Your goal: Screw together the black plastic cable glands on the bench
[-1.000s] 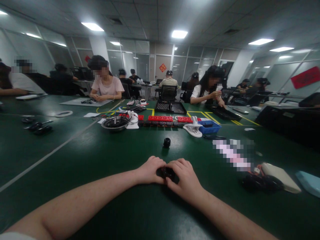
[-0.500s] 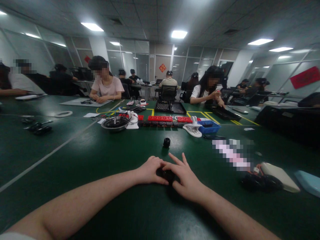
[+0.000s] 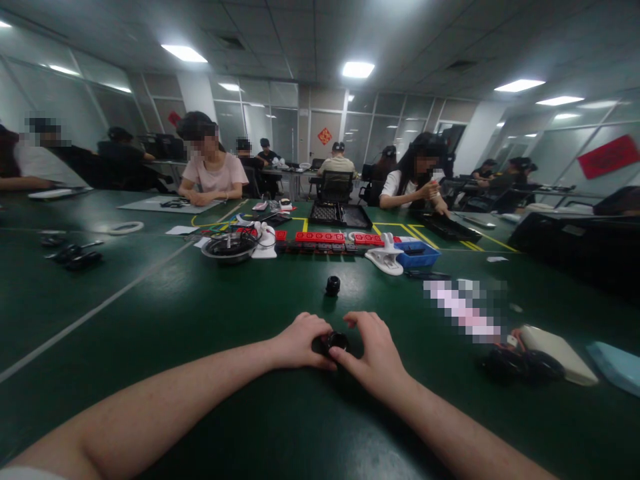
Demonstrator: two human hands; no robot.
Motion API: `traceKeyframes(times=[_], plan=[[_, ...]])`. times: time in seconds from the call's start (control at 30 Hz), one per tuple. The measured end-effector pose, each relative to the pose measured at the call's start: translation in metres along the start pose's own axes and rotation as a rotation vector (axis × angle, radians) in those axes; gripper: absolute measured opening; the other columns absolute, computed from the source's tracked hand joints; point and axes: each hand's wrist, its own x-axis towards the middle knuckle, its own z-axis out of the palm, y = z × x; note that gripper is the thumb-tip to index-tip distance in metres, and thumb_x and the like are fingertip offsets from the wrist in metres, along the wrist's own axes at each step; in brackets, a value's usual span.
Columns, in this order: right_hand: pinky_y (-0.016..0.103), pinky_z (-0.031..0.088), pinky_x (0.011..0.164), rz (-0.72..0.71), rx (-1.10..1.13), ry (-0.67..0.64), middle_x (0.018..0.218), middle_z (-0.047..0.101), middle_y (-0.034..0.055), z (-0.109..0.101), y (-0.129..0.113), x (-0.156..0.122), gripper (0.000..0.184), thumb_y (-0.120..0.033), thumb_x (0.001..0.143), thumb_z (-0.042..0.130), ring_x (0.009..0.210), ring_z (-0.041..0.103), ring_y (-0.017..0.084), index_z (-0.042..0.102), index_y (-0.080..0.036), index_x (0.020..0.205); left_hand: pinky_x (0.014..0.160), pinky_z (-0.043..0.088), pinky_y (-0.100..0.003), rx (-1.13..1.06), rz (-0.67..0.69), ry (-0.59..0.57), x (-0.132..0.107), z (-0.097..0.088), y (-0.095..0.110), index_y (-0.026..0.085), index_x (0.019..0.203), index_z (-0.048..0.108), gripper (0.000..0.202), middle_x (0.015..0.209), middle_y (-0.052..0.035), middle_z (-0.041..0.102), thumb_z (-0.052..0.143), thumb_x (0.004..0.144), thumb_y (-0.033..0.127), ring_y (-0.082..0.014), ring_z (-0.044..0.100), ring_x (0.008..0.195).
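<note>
A small round black part [image 3: 335,343] rests on the green table [image 3: 200,320] right in front of me, between both hands. My left hand [image 3: 299,340] is curled against its left side, fingers closed on it. My right hand [image 3: 371,350] curves round its right side, thumb and fingertips pinching it. A second small black cylindrical part [image 3: 333,285] stands alone a little farther out on the table, touched by neither hand.
Across the table lie a round black dish with cables [image 3: 229,246], red strips [image 3: 320,236], a white clip [image 3: 385,259], a blue bin [image 3: 419,253] and black trays [image 3: 340,214]. Black items and a white box [image 3: 560,345] sit at right. Several people sit working behind.
My right hand's fingers spread out half a second ago and have now curled back round the black part. My left hand has stayed on it.
</note>
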Motion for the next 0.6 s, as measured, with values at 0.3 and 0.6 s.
traceKeyframes(times=[0.3, 0.6], plan=[[0.034, 0.038, 0.066, -0.035, -0.181, -0.060, 0.080, 0.057, 0.0042, 0.002, -0.008, -0.001, 0.030, -0.041, 0.065, 0.066, 0.077, 0.049, 0.021, 0.055, -0.018, 0.081, 0.075, 0.034, -0.030, 0.032, 0.014, 0.007, 0.001, 0.004, -0.003, 0.018, 0.080, 0.052, 0.040, 0.078, 0.0011, 0.055, 0.060, 0.067, 0.055, -0.0182, 0.051, 0.077], [0.037, 0.039, 0.076, -0.172, -0.071, -0.217, 0.095, 0.061, 0.0057, -0.014, -0.010, 0.000, 0.027, -0.020, 0.072, 0.056, 0.088, 0.048, 0.021, 0.057, -0.019, 0.099, 0.077, 0.033, -0.030, 0.025, -0.003, -0.013, 0.000, 0.002, -0.001, 0.019, 0.086, 0.054, 0.038, 0.082, 0.0013, 0.056, 0.063, 0.067, 0.051, -0.0181, 0.051, 0.080]])
